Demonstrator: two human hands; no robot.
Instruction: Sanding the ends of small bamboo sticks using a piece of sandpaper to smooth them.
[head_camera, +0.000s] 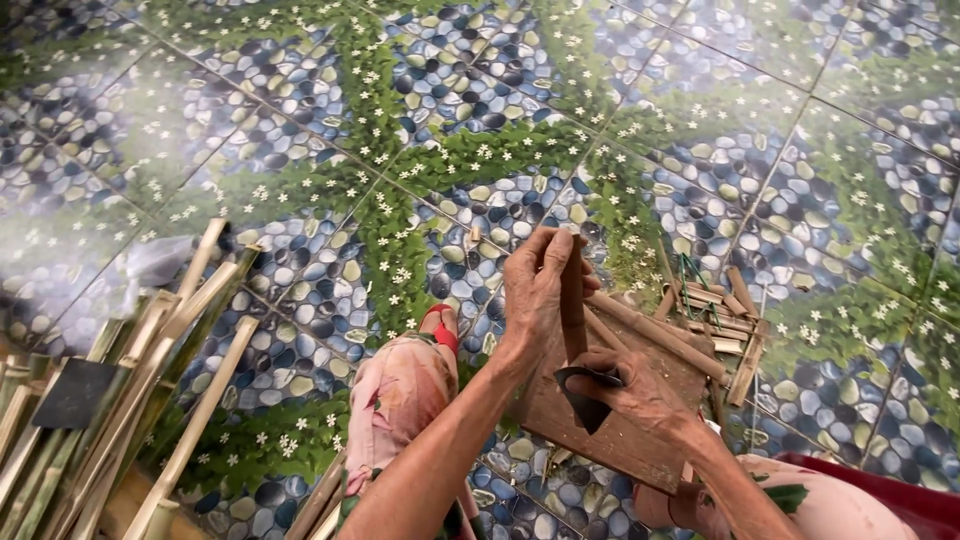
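Standing upright in the left hand, a slim brown bamboo stick.

The floor has shiny tiles with pictures of round stones, green grass and little white flowers. Light shines far left.

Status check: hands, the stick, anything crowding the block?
Left hand gripping upright bamboo stick. Right hand holding dark blade at its base, over wooden block. Cut bamboo pieces lying beside block.
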